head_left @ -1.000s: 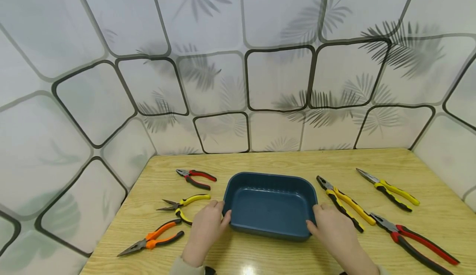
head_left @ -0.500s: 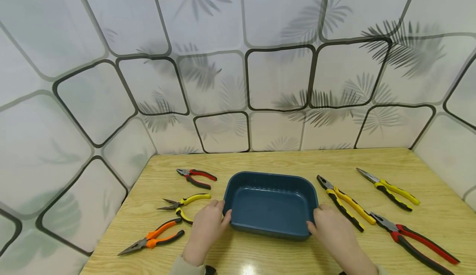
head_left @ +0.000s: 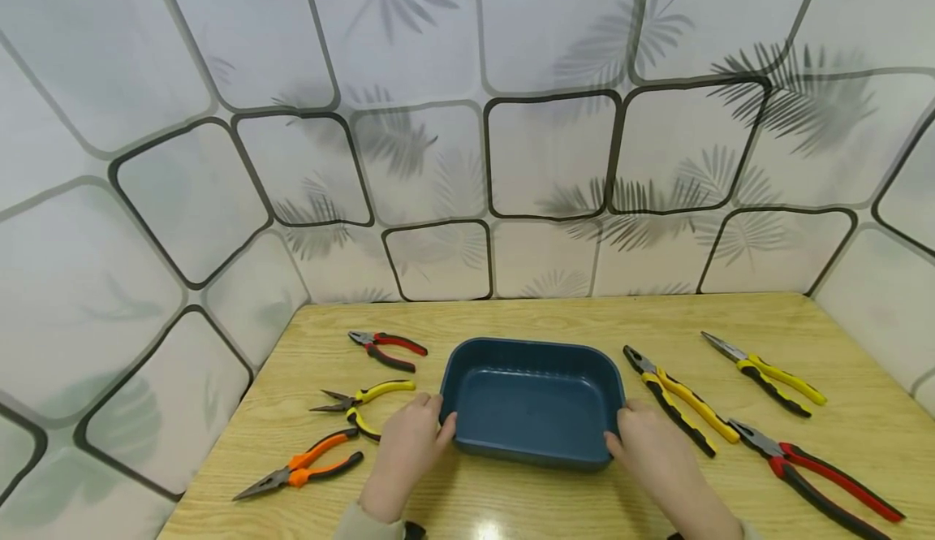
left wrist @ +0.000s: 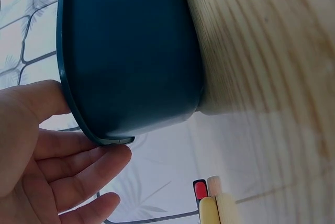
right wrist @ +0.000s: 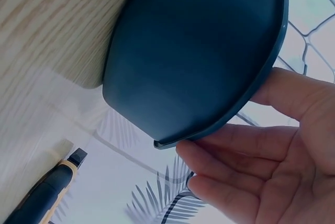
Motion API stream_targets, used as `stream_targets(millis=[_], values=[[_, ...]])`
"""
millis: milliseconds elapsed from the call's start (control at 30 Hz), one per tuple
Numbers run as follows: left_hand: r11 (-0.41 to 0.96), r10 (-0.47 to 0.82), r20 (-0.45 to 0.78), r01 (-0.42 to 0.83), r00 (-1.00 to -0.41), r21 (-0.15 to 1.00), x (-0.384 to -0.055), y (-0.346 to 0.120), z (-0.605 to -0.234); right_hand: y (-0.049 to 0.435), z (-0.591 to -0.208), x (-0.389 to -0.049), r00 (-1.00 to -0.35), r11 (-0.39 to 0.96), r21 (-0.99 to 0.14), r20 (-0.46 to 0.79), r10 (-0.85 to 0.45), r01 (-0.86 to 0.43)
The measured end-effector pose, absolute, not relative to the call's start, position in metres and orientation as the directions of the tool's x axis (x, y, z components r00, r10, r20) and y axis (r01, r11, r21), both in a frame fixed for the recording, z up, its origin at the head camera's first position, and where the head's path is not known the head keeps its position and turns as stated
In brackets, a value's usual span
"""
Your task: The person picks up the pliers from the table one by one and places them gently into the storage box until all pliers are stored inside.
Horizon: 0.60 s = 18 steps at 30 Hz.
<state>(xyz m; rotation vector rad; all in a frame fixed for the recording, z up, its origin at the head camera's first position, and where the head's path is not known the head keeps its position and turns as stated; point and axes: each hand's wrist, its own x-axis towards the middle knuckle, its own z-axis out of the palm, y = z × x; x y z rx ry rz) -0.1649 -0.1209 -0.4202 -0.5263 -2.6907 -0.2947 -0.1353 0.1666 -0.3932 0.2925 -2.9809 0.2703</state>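
Squarely between the two hands lies the blue tray [head_left: 532,410], resting on the table [head_left: 555,313] with its open side up. The left hand [head_left: 406,451] pinches its left end and the right hand [head_left: 660,451] its right end, both close to the near corners. Each grip is narrow, closed down to the thickness of the rim: in the wrist views the thumb passes over the edge, its tip hidden, while bent fingers touch the lip from outside and the lowest finger sits clear. Beside the left hand, the slim yellow pliers [head_left: 357,399] lie with handles spread, the lower one ending right by the hand; whether they touch is unclear. Farther left and nearer the person are the orange pliers [head_left: 298,468], pointing away from the tray, and behind, near the tray's far left corner, the small red pliers [head_left: 373,343]. On the other side, the thick yellow pliers [head_left: 657,376] slant just beyond the right hand, close to the tray's end, so they crowd that side most. Their handle ends lie by the nose of the long red pliers [head_left: 782,455]; the grey-nosed pliers [head_left: 748,361] rest farther back, well apart from the tray.
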Motion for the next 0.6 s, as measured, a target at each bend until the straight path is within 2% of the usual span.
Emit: stream_targets(millis=[600], values=[[0.919, 0.318, 0.412, 0.384, -0.854, 0.088, -0.1627, -0.1206, -0.4178, 0.1695, -0.3987, -0.1425, -0.959, 0.96, -0.142, 0.186, -0.212, -0.24]])
